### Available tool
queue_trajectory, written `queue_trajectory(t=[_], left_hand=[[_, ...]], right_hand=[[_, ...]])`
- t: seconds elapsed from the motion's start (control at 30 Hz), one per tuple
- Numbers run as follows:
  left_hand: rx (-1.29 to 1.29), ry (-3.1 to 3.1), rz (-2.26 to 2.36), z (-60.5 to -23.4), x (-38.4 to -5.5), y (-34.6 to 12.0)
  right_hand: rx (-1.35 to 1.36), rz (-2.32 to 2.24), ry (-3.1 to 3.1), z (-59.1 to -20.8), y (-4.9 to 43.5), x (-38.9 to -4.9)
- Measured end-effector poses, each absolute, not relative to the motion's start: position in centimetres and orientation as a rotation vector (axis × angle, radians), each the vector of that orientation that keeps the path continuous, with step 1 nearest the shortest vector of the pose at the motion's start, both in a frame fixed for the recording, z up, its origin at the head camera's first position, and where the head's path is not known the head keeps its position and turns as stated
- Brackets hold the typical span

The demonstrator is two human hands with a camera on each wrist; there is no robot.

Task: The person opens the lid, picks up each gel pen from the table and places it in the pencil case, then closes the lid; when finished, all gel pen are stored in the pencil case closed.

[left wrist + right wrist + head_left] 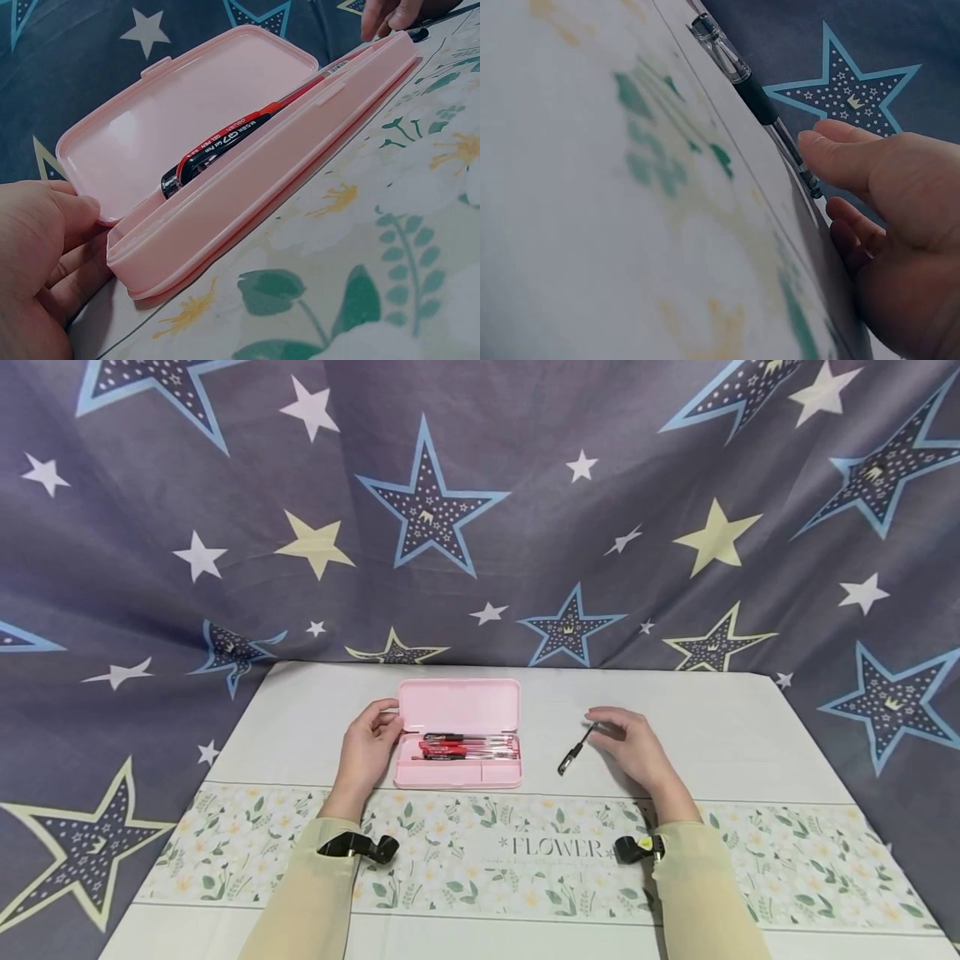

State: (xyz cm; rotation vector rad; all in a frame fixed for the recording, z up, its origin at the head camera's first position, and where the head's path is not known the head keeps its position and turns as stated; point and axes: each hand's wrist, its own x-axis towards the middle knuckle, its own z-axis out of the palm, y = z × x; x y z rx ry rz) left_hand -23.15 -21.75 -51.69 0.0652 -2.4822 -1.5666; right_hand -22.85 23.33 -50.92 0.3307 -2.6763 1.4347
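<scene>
A pink pencil case [459, 703] lies with its lid raised on the table. Several red and black gel pens [217, 139] rest in its long compartment. My left hand [367, 747] holds the case at its left end, the thumb at the lid's lower corner and other fingers partly hidden behind the case. To the right of the case is a single black gel pen [757, 101] with a clear cap. My right hand [630, 745] is at the pen's far end, thumb and fingers apart around it; I cannot tell whether the thumb touches it.
A white table covering with a floral band [450, 893] printed "FLOWER" runs under both forearms. Behind the table hangs a dark star-patterned cloth [495, 543]. Each wrist carries a small black camera [360, 846]. Smaller compartments [438, 774] lie along the case's near side.
</scene>
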Motion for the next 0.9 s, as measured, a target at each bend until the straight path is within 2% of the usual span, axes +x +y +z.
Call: queue_trajectory(t=[0.4, 0.9], left_hand=[[0.041, -2.450, -1.578, -51.51, -22.96, -21.87], [0.057, -2.473, -1.581, -51.43, -23.06, -21.77]], right_hand=[[0.439, 1.248, -2.703, -51.21, 23.09, -22.95], [0.227, 1.128, -2.814, -50.96, 23.15, -22.23]])
